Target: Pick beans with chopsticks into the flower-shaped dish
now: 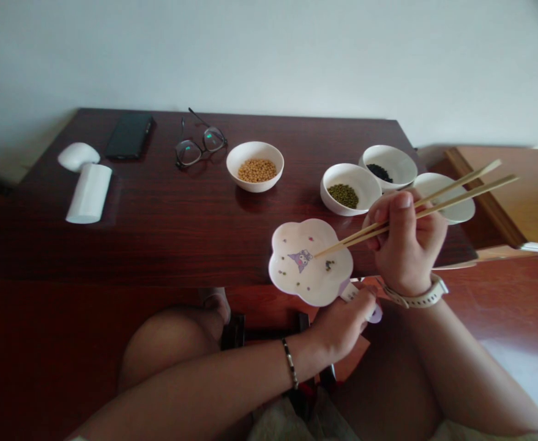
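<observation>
My left hand (342, 324) is closed around the handle of a white flower-shaped dish (291, 239) with a purple cartoon print. Several small green and dark beans (329, 265) lie in it. My right hand (409, 245), with a pale watch strap at the wrist, grips a pair of wooden chopsticks (461, 187). Their tips meet close together over the dish; I cannot make out anything between them. Just beyond stand a white bowl of green beans (343, 196) and another of black beans (379, 173). A further white bowl (464, 208) is partly hidden behind my right hand.
A white bowl of yellow beans (256, 171) stands mid-table. Eyeglasses (202, 147), a black box-like device (130, 136) and a white cylinder (89, 193) beside a rounded white piece (78, 157) lie leftward on the dark table (172, 226). A wall rises behind; wooden furniture (521, 190) stands right.
</observation>
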`<state>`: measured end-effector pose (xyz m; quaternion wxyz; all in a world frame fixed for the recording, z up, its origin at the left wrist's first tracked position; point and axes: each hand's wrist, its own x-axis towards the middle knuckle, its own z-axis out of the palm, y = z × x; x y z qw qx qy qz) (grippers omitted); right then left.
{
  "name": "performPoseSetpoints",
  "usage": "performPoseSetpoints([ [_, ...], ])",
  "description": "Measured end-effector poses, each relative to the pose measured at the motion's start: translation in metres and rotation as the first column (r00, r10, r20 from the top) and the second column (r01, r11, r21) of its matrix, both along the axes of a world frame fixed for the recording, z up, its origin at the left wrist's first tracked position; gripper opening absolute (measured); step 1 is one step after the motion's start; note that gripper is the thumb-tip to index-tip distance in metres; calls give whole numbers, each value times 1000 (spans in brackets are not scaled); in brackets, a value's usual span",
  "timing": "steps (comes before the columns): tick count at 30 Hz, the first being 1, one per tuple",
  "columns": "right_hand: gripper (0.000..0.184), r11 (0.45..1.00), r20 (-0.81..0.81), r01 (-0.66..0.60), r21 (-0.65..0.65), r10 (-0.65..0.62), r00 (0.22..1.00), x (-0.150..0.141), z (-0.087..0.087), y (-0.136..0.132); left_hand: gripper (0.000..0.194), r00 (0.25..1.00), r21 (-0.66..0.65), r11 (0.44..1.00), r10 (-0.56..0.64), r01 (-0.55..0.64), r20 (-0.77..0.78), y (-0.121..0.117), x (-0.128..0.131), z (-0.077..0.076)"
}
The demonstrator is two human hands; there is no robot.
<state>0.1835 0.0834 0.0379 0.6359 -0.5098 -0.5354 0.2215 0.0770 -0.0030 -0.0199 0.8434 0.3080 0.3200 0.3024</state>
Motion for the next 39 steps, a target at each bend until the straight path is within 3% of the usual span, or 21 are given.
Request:
performPoseSetpoints([
  [14,47,998,86,-54,-43,58,995,1,-2,-5,33,1000,-9,1000,5,-5,26,0,1,0],
  [21,48,978,157,-160,-136,181,971,-3,3,-10,34,1000,27,1000,9,-8,-16,1,-2,9],
  [29,49,978,80,-169,-126,180,980,-5,2,-8,36,1000,27,1000,-1,1,-31,1,-3,10],
  [39,48,979,36,-167,-114,172,984,-5,1,-7,35,1000,38,999,-11,12,-18,0,1,-1],
])
